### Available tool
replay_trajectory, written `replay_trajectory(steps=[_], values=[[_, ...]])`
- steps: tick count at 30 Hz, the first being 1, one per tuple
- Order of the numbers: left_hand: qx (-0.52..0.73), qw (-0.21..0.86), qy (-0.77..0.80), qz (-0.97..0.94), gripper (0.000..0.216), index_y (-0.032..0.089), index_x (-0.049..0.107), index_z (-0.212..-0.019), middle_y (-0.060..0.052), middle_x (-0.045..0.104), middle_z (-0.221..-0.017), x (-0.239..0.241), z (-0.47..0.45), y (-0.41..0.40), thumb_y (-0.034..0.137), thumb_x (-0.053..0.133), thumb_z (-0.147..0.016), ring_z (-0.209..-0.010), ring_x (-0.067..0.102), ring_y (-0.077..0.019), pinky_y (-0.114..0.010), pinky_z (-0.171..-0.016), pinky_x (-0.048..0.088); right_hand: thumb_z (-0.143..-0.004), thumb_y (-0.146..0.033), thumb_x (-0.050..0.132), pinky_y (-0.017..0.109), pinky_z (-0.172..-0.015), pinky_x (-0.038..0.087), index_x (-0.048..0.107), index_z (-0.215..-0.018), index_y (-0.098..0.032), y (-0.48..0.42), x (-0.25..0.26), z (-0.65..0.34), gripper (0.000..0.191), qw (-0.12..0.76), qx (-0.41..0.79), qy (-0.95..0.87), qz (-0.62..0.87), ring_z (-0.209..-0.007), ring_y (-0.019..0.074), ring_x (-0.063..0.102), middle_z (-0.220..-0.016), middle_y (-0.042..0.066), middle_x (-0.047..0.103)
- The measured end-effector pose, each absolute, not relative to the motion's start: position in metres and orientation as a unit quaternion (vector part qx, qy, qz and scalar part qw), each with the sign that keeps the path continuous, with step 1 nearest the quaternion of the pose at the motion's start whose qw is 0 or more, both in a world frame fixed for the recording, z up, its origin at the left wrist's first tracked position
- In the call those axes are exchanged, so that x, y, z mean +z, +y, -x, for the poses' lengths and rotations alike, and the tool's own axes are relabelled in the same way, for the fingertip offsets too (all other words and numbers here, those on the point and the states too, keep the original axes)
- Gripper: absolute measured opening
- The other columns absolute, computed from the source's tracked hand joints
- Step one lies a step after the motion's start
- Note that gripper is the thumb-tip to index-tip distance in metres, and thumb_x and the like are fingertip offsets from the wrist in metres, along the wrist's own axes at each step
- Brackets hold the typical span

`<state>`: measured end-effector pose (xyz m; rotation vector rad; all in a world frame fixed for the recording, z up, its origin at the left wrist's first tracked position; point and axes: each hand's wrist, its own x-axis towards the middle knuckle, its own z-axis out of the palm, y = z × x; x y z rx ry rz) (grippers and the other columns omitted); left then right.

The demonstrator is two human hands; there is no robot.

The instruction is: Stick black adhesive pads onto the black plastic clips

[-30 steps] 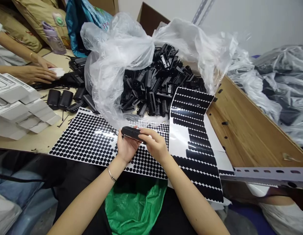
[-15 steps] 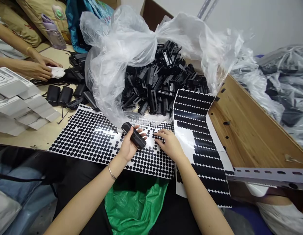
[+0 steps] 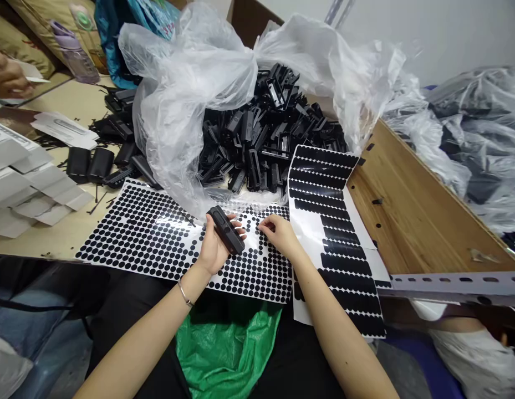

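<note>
My left hand (image 3: pixel 215 246) is closed around an oblong black plastic casing (image 3: pixel 226 230), held tilted above a sheet of round black stickers (image 3: pixel 157 233). The casing's upper face shows a raised oval detail. At the bare patch on the sheet's right part, my right hand (image 3: pixel 281 235) pinches thumb and forefinger together among the dots. Whatever is between those fingertips is too small to make out. Beside my right forearm lies a second sheet with rows of scalloped black strips (image 3: pixel 348 260), its far end propped up.
Behind the sheets, a clear plastic bag (image 3: pixel 186 83) spills a heap of black casings (image 3: pixel 257 138). White folded boxes (image 3: pixel 36 183) and black rounded cases (image 3: pixel 90 165) stand left. A wooden board (image 3: pixel 423 210) borders the right. A co-worker's hand (image 3: pixel 8 77) shows far left. A green bag (image 3: pixel 224 349) hangs below.
My right hand's fingers have closed from spread to a pinch. The casing has turned in my left hand, showing another face. The co-worker's hands moved left; a flat white piece now lies there.
</note>
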<state>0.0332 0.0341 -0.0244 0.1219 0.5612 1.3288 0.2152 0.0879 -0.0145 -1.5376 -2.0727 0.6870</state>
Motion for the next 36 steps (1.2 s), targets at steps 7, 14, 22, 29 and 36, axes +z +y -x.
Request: replay_trajectory(steps=[7,14,22,29,36], values=[[0.6,0.746,0.266,-0.112,0.055,0.016,0.068,-0.097,-0.007,0.07,-0.082,-0.028,-0.037,0.033,0.065,0.045,-0.088,-0.075,0.068,-0.0195,-0.035,-0.078,0.055,-0.088,-0.031,0.059,0.04,-0.081,0.054,0.062,-0.072,-0.021,0.069,0.001,-0.205,0.019,0.275,0.332,-0.735,0.523,-0.091,0.0217,0.062,-0.096,0.006,0.061],[0.611,0.738,0.265,-0.111,0.053,0.017,0.069,-0.096,-0.006,0.071,-0.085,-0.032,-0.04,0.035,0.065,0.047,-0.088,-0.087,0.069,-0.0204,-0.032,-0.082,0.054,-0.088,-0.037,0.064,0.048,-0.105,0.045,0.065,-0.078,-0.023,0.048,0.004,-0.168,0.018,0.389,0.43,-0.676,0.456,-0.117,0.0256,0.055,-0.116,0.007,0.054],[0.604,0.746,0.272,-0.068,0.057,0.016,0.069,-0.104,-0.01,0.073,-0.101,-0.035,-0.043,0.037,0.062,0.038,-0.092,-0.106,0.066,-0.0232,-0.035,-0.096,0.05,-0.089,-0.028,0.06,0.041,-0.092,0.056,0.061,-0.076,-0.022,0.045,0.009,-0.153,0.014,0.395,0.446,-0.673,0.437,-0.117,0.0251,0.057,-0.116,0.008,0.05],[0.603,0.745,0.273,-0.083,0.061,0.017,0.066,-0.113,-0.01,0.072,-0.109,-0.035,-0.042,0.037,0.063,0.031,-0.094,-0.114,0.063,-0.0238,-0.037,-0.103,0.047,-0.088,-0.028,0.061,0.04,-0.088,0.058,0.062,-0.077,-0.023,0.045,0.009,-0.151,0.013,0.4,0.454,-0.661,0.444,-0.116,0.025,0.059,-0.115,0.007,0.051],[0.606,0.74,0.28,-0.086,0.062,0.017,0.066,-0.113,-0.011,0.071,-0.112,-0.036,-0.043,0.037,0.066,0.036,-0.091,-0.115,0.062,-0.0244,-0.037,-0.102,0.048,-0.088,-0.028,0.062,0.041,-0.087,0.058,0.062,-0.077,-0.022,0.044,0.009,-0.15,0.012,0.397,0.445,-0.668,0.445,-0.116,0.0256,0.059,-0.115,0.008,0.051]])
